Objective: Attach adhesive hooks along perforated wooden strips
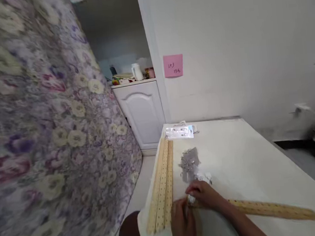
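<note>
The strip [274, 207] lies flat across the near part of the desk [227, 148], its far end pointing right and its near end at the hands. It looks like wood, so it should be light and fairly stiff, dry rather than slippery, and not very fragile. Being long and thin, it would likely swing if held at one end only; the long edges look like the best grip, with one hand near the middle.

It is pale yellow-brown and narrow, with dark marks that look like holes along it, blurred here. Three similar strips [165, 184] lie side by side along the left edge of the desk.

The left hand [183, 223] is curled low beside the strip's near end; whether it grips anything, I cannot tell. The right hand [205, 195] has its fingers drawn together at a small white piece [191, 199], but whether they pinch it is unclear. Just beyond lie white bits [205, 177] and a grey, shiny heap [188, 161].
</note>
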The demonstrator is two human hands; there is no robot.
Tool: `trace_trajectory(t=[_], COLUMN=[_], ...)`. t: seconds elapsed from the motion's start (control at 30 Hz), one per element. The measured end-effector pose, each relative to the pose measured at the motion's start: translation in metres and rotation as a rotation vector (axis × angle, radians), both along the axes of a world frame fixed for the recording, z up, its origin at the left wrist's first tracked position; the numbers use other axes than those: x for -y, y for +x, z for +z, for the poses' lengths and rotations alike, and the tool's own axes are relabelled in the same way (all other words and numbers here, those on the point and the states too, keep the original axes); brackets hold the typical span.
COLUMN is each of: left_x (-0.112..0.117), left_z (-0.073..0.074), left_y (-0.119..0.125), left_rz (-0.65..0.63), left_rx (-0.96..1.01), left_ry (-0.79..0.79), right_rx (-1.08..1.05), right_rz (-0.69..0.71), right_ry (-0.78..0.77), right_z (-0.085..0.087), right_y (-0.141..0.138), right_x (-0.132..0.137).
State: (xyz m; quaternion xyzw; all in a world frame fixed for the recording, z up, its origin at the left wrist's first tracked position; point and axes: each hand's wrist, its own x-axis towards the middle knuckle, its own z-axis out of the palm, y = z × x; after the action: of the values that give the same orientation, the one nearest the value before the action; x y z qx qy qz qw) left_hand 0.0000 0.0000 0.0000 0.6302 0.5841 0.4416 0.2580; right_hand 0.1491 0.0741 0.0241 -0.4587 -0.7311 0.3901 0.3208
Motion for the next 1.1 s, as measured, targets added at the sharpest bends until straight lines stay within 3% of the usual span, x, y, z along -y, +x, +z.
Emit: trace_trajectory(t=[0.43, 1.1], left_x=[-0.005, -0.003], left_z=[-0.006, 0.0], left_y=[-0.003, 0.0], left_rz=[0.05, 0.044], left_rx=[-0.009, -0.073], left_ry=[0.034, 0.083], right_rx=[0.132, 0.123], right_rz=[-0.122, -0.149], right_ry=[0.057, 0.101], right_z=[-0.008, -0.004], right_y=[-0.014, -0.016], right_x=[0.002, 0.01])
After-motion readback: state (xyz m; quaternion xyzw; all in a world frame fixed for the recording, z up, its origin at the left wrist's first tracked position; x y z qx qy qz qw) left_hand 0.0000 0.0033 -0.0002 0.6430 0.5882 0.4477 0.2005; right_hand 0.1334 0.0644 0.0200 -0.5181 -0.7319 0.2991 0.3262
